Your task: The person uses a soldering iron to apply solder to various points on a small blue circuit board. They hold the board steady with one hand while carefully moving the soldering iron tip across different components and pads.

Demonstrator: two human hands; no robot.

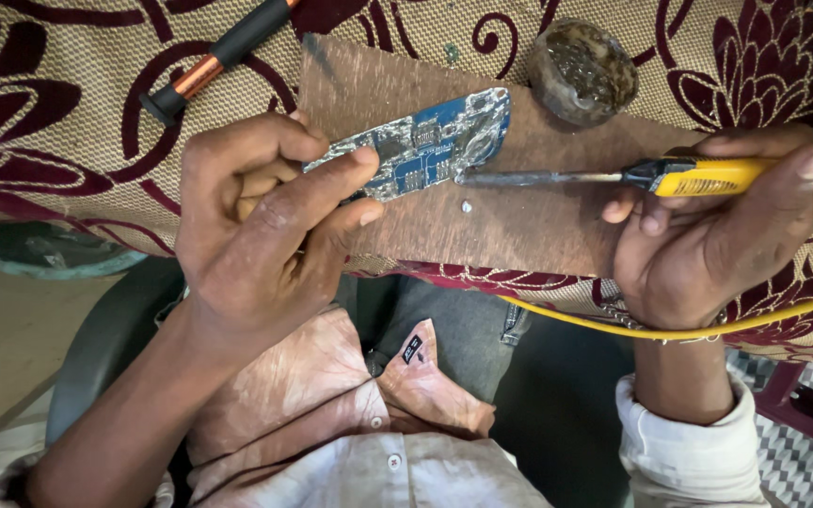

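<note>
Blue, solder-crusted circuit board (416, 146) lies pinned on a brown wooden board (519, 221) by the left hand's (265, 235) closed fingers, steadying it as the right hand (708, 235) grips a yellow-handled soldering iron (613, 176), tip touching the board's edge.

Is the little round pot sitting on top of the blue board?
No, the round pot sits apart on the wooden plank, while the blue circuit board is pinned by the left hand.

Bare wooden board (519, 221) lies open below the soldering iron (613, 176); a round tin (583, 71) blocks the far edge, a screwdriver (223, 56) the far left
</note>
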